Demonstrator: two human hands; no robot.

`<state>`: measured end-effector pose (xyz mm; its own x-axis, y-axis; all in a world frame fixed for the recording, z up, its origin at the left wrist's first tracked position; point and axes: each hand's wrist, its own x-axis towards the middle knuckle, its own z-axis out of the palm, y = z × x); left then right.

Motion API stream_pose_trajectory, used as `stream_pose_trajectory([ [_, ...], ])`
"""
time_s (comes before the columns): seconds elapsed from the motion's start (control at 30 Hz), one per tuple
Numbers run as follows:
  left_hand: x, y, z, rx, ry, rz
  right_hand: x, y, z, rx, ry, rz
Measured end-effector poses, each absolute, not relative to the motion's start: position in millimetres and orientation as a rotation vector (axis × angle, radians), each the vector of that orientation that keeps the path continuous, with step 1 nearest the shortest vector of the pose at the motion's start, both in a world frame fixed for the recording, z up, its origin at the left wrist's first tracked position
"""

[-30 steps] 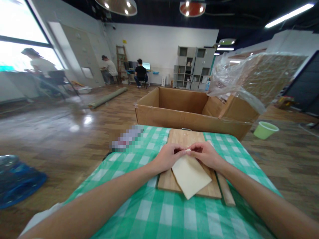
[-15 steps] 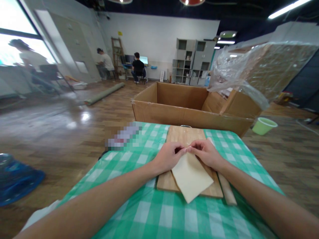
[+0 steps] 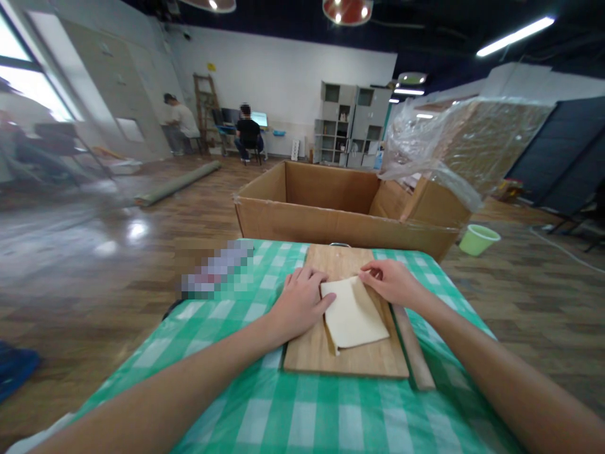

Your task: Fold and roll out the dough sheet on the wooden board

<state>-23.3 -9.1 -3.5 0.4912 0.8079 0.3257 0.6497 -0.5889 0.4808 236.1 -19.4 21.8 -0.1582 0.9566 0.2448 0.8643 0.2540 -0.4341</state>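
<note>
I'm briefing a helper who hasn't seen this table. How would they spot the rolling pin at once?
Find the green-checked table, then the wooden cutting board on it with the pale dough sheet. The rolling pin lies on the cloth along the board's right edge, just under the right hand: the only long round wooden stick there.

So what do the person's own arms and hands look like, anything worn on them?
Both arms are bare along all that shows; no sleeves, watch or bracelet appear. The left hand and right hand wear no gloves, and no rings show on the fingers. Nails look short and unpainted, though the picture is too soft to be sure. No markings or tattoos are visible.
</note>
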Motion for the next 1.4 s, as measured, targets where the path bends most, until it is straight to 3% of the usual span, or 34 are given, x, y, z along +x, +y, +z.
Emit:
stream_pose_trajectory([
  [0.2,-26.3,6.3,1.9,2.201,1.326,0.636,224.1,-23.9,14.2,-1.518,-2.21,0.243],
  [0.53,-17.6,-1.3,7.2,1.783,0.891,0.936,210.3,-29.6,14.9,-1.278,-2.18,0.395],
  [0.87,-12.0,-5.0,0.8,1.25,0.895,0.984,204.8,-34.5,9.2,-1.294,-2.193,0.327],
  [1.1,1.9,-20.3,1.3,1.302,0.813,0.96,196.4,-39.3,9.2,-1.341,-2.248,0.349],
  [1.4,6.5,-38.9,0.5,1.53,0.838,0.942,200.7,-38.9,11.1,-1.366,-1.897,0.217],
])
